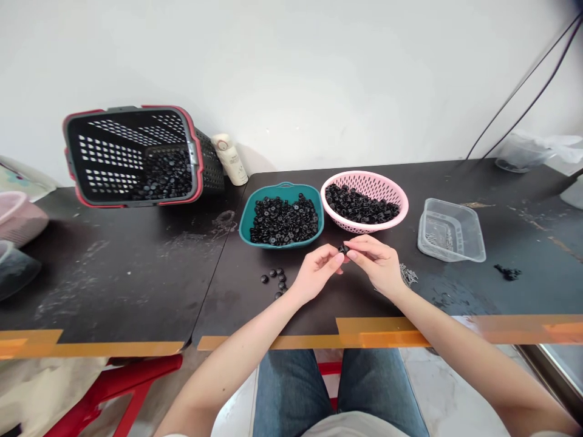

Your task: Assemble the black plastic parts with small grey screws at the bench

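1. Head view, hands: the left hand [316, 273] and the right hand [376, 264] meet above the dark tabletop, fingertips together and clamped on a small black plastic part [342, 249]. Its exact shape is partly hidden by the fingers. Both forearms rest forward, probably to steady this fine pinch.

2. Nearest the hands: a shallow teal plastic bowl [282, 189] heaped with similar black parts sits just beyond the left hand, and a round pink perforated plastic basket [364, 177], also holding black parts, sits just beyond the right. Both seem placed within easy reach.

3. Loose on the table: a small scatter of round black pieces [274, 276] lies left of the left hand, and a little heap of thin metal bits [409, 274] lies beside the right wrist.

4. Further right: a transparent rectangular plastic tray [473, 233] holds some metal bits, apparently kept apart from the black parts.

5. Further left: a black perforated basket with red trim [197, 164] lies tipped on its side, its open mouth facing the person, with black parts inside. Tipping it seemingly makes them easier to reach.
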The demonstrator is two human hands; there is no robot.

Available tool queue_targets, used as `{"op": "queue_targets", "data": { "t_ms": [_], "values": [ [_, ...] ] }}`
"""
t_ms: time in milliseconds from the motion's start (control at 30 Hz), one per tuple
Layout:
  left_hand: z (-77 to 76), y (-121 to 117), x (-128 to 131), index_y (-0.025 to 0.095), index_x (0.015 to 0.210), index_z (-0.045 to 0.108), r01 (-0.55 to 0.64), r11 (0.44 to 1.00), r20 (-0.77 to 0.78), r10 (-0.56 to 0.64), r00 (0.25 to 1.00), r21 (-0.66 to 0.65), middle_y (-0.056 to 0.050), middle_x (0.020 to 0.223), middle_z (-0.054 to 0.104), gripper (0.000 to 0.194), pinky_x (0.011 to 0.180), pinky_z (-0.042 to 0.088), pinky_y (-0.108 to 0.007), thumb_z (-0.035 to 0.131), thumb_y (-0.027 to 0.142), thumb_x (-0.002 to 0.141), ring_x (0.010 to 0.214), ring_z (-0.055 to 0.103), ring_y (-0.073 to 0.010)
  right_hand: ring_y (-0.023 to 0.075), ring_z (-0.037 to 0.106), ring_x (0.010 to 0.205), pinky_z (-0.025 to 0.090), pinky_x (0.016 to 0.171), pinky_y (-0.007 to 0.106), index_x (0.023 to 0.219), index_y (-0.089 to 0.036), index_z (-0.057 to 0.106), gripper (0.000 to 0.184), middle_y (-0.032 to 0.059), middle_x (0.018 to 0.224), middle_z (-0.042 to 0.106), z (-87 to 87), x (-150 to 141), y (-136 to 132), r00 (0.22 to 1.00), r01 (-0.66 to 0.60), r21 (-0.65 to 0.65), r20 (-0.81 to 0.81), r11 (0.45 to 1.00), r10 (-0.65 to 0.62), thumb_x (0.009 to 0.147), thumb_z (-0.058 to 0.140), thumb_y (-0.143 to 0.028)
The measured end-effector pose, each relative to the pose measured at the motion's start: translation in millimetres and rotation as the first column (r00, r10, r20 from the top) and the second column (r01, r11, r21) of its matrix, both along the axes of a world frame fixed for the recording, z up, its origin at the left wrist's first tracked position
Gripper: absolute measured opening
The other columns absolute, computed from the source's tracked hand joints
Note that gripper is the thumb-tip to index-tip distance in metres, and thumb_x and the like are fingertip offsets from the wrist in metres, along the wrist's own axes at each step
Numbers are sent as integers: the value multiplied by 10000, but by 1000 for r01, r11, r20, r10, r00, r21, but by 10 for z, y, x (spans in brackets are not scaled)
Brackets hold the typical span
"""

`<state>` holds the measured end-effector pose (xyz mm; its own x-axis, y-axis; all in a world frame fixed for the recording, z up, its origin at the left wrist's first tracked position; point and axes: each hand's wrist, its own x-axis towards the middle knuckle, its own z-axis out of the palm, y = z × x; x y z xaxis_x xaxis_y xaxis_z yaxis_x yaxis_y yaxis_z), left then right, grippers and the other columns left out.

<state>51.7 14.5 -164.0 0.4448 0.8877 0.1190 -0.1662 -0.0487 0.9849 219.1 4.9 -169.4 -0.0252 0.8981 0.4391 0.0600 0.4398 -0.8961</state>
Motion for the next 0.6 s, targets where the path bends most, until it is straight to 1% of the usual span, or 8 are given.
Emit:
{"op": "queue_targets", "data": {
  "t_ms": [67, 100, 200, 267, 333, 433, 500, 600],
  "values": [
    [8, -10, -10, 155, 758, 560, -33, 995, -67, 40, 997, 93, -12, 795, 560, 316, 680, 470, -245, 567, 456, 850, 677, 545, -105, 192, 636, 827, 566, 692, 324, 997, -306, 737, 195, 43, 947, 663, 16, 1, -7, 1000, -4, 0, 19, 1000, 4, 809, 695, -277],
    [10, -13, -19, 159, 759, 557, -56, 985, -115, 75, 991, 161, -12, 794, 544, 300, 679, 466, -244, 555, 441, 861, 695, 539, -111, 194, 637, 838, 565, 702, 325, 1000, -301, 736, 195, 44, 944, 669, 24, 1, -11, 999, -1, 4, 32, 1000, 1, 812, 692, -274],
    [16, -23, -47, 172, 769, 556, -107, 915, -254, 219, 942, 389, -17, 790, 516, 230, 684, 449, -242, 542, 374, 878, 747, 518, -130, 191, 635, 846, 551, 708, 316, 995, -295, 735, 185, 42, 931, 679, 33, -3, -14, 998, -2, 15, 60, 1000, 1, 820, 683, -263],
    [19, -30, -58, 179, 809, 558, -128, 864, -288, 297, 910, 487, -21, 812, 516, 175, 694, 456, -245, 547, 341, 875, 763, 519, -134, 188, 636, 833, 544, 692, 309, 979, -291, 737, 168, 40, 921, 683, 26, -8, -11, 998, -10, 8, 63, 1000, 9, 821, 683, -267],
    [18, -38, -60, 185, 912, 565, -166, 829, -269, 352, 896, 534, -31, 894, 533, 143, 712, 480, -249, 569, 318, 862, 766, 540, -125, 188, 640, 820, 545, 676, 303, 968, -283, 739, 158, 40, 913, 687, 15, -15, -6, 998, -7, -4, 62, 1000, 7, 820, 684, -281],
    [6, -52, -54, 200, 1060, 567, -228, 783, -205, 410, 889, 578, -44, 997, 572, 237, 747, 517, -259, 604, 283, 841, 777, 586, -115, 186, 649, 810, 553, 667, 296, 966, -272, 739, 160, 43, 916, 695, 3, -25, -3, 998, 8, -11, 59, 1000, -7, 817, 685, -294],
    [-5, -61, -51, 209, 1074, 591, -246, 757, -180, 431, 884, 605, -43, 975, 619, 246, 763, 531, -268, 611, 267, 836, 795, 614, -126, 188, 657, 820, 563, 674, 297, 964, -270, 740, 160, 45, 929, 702, 0, -31, -7, 998, 16, -14, 59, 1000, -16, 815, 686, -297],
    [-16, -72, -52, 213, 1054, 631, -269, 738, -157, 452, 878, 619, -48, 956, 668, 234, 769, 545, -285, 624, 254, 823, 809, 645, -146, 195, 667, 823, 572, 671, 302, 954, -272, 744, 156, 46, 940, 710, -7, -36, -18, 998, 37, -15, 51, 999, -37, 810, 690, -300]
  ]
}}
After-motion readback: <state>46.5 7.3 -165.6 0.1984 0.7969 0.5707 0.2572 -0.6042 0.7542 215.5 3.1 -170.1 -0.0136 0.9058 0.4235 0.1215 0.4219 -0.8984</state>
